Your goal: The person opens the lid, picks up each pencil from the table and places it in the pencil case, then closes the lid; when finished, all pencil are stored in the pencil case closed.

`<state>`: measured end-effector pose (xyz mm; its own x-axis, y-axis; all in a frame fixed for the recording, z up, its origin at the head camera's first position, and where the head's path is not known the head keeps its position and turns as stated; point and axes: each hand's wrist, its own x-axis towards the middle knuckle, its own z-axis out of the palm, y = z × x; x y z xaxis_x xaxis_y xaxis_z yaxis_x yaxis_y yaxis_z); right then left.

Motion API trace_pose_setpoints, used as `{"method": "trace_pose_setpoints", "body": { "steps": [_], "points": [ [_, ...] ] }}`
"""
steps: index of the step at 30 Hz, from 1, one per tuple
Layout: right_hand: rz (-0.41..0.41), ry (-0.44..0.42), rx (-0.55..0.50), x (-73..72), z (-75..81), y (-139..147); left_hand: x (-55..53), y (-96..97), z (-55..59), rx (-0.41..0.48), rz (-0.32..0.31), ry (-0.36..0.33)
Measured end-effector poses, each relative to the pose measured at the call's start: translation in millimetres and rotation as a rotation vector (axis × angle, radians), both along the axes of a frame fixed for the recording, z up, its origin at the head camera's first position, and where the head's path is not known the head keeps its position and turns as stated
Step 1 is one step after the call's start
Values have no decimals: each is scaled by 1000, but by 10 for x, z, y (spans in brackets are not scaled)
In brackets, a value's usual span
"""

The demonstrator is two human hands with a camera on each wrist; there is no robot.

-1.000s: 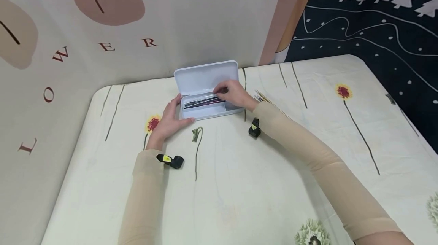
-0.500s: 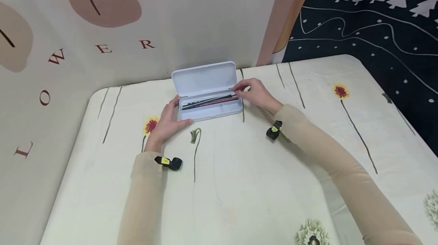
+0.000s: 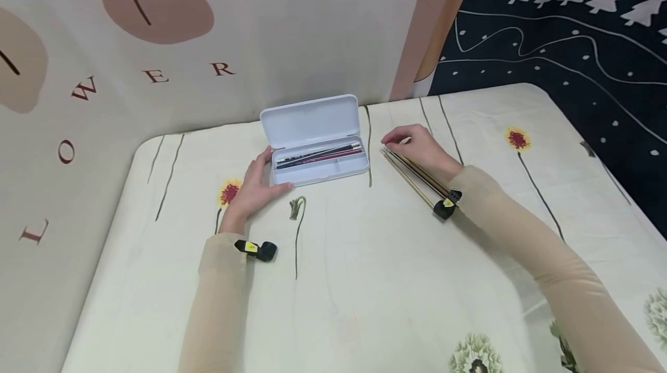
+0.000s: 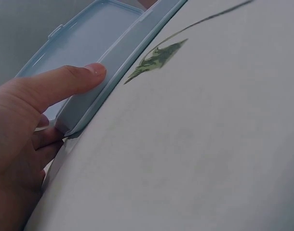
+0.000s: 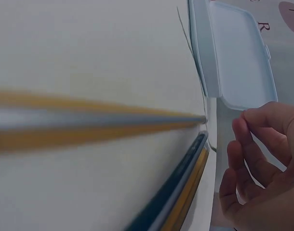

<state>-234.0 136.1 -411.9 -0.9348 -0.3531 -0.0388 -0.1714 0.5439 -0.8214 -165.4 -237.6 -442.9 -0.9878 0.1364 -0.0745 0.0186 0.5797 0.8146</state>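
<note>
A pale blue pencil case [image 3: 310, 121] stands open at the back of the cloth, its lid raised. Several dark and red pencils [image 3: 319, 156] lie in its rear compartment. My left hand [image 3: 253, 187] holds the case's left end; in the left wrist view its thumb [image 4: 77, 82] presses along the front wall. To the right of the case, my right hand [image 3: 423, 150] hovers by loose slim gold, silver and dark pencils [image 3: 411, 182]. In the right wrist view, the right hand's fingers [image 5: 253, 166] are loosely bent, thumb tip close to the index finger, with nothing visible between them.
A whitish cloth [image 3: 339, 263] printed with flowers and stems covers the surface. Behind it hangs a pale wall covering [image 3: 312, 31] with printed letters. A dark patterned cloth [image 3: 547, 66] borders the right side.
My right hand has moved from inside the pencil case rightward to the loose pencils, leaving pencils in the case. My left hand has kept its hold on the case.
</note>
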Motion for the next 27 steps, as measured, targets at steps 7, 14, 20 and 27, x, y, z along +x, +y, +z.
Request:
{"method": "trace_pose_setpoints", "body": {
  "steps": [7,14,20,27],
  "points": [
    [0,11,30,66,2,156,-1,-8,0,-12,5,-2],
    [5,16,39,139,-42,317,6,-1,-17,-14,11,-7],
    [7,-5,69,215,-50,463,10,6,-22,-21,11,-7],
    [1,-28,85,296,-77,593,8,3,-12,-25,3,0]
  ]
}}
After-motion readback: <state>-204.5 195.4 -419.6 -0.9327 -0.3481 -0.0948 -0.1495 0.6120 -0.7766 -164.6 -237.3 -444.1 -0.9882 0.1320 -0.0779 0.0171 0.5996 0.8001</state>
